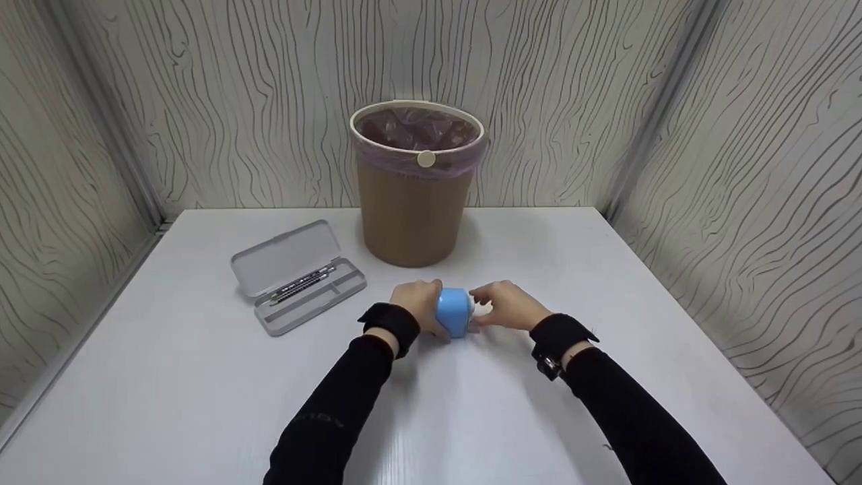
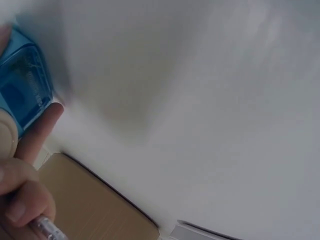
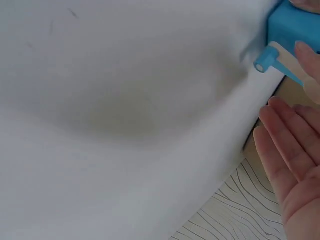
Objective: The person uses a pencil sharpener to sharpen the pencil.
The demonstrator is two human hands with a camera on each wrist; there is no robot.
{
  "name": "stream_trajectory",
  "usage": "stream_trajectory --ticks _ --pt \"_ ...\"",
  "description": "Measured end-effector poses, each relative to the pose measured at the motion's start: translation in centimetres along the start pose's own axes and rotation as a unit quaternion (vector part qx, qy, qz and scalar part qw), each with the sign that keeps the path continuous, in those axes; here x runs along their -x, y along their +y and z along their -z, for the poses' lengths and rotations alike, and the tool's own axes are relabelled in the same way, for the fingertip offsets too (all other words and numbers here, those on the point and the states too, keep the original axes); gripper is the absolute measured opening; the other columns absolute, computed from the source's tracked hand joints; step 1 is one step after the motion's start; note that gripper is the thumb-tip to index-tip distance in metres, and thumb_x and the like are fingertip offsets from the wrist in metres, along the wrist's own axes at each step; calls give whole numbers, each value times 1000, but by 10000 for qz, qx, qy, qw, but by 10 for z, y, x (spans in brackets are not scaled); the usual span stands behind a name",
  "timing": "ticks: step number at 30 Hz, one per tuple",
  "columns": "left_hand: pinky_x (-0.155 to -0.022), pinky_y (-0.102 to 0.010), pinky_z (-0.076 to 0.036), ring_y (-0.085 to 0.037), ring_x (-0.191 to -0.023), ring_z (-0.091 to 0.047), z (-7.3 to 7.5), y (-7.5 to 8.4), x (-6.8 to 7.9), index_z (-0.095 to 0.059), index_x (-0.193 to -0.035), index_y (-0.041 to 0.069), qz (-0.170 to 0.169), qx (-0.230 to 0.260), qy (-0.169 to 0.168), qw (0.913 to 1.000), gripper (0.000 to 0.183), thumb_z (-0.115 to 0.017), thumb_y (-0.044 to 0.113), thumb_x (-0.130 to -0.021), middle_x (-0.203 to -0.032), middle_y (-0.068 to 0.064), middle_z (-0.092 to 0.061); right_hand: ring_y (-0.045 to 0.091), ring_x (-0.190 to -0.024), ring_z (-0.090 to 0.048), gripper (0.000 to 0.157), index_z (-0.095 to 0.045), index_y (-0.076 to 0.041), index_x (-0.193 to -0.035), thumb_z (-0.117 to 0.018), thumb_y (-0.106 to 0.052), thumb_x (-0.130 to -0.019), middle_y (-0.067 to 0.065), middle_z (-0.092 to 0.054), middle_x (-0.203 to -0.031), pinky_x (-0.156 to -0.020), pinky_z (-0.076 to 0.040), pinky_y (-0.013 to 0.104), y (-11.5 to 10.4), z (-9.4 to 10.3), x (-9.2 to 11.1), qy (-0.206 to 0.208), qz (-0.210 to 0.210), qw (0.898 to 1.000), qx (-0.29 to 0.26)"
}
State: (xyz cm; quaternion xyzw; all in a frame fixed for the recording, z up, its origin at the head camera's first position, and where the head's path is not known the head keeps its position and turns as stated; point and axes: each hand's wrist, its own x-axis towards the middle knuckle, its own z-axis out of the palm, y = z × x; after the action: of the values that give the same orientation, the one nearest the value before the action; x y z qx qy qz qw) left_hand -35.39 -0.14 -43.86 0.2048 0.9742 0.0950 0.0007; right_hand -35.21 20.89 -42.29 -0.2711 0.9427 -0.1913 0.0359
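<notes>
A blue hand-crank pencil sharpener [image 1: 452,312] is between the two hands on the white table. My left hand [image 1: 419,303] grips its left side. The left wrist view shows the sharpener's see-through blue part [image 2: 25,82] and a round cream part [image 2: 6,135]. Beside curled fingers there, a silvery patterned end [image 2: 49,228] pokes out, seemingly of a pencil. My right hand [image 1: 510,305] is at the crank end. In the right wrist view its thumb touches the cream crank [image 3: 284,52], while the other fingers stretch out straight, apart from the blue knob [image 3: 264,62].
An opened grey pencil case [image 1: 310,306] lies to the left, with several patterned pencils [image 1: 303,284] inside. Behind the hands stands a brown bin [image 1: 414,209] with a purple liner. Wood-grain panels [image 1: 269,81] enclose the table [image 1: 202,391].
</notes>
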Motion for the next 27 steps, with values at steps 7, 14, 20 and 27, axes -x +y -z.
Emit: stream_trajectory --ticks 7,14,20,27 --pt "-95 -41 -60 -27 -106 -74 -3 6 -1 -61 -127 10 57 30 18 10000 84 -95 53 -64 -119 -10 -76 39 -125 -66 72 -61 8 -135 -89 -25 -78 23 -69 -133 -109 -51 52 -11 17 -7 -347 42 9994 59" --pt "-95 -41 -60 -27 -107 -74 -7 10 -4 -61 -128 10 -73 33 138 9999 84 -94 55 -65 -119 -10 -76 29 -114 -71 61 -69 4 -127 -90 -21 -75 19 -74 -125 -103 -56 46 -19 23 -13 -576 100 9980 241" --pt "-92 -43 -61 -27 -106 -74 -7 9 -4 -59 -129 13 -79 94 124 9998 84 -94 54 -65 -120 -9 -75 14 -87 -65 45 -75 0 -112 -90 -19 -74 11 -79 -105 -87 -58 36 -23 24 -15 -657 164 9969 401" --pt "-101 -45 -57 -29 -117 -70 4 8 -3 -49 -142 16 101 534 -545 9970 94 -94 51 -67 -131 -11 -71 20 -95 -68 44 -76 -3 -111 -90 -23 -74 9 -80 -105 -91 -57 39 -23 24 -16 -596 237 9964 560"
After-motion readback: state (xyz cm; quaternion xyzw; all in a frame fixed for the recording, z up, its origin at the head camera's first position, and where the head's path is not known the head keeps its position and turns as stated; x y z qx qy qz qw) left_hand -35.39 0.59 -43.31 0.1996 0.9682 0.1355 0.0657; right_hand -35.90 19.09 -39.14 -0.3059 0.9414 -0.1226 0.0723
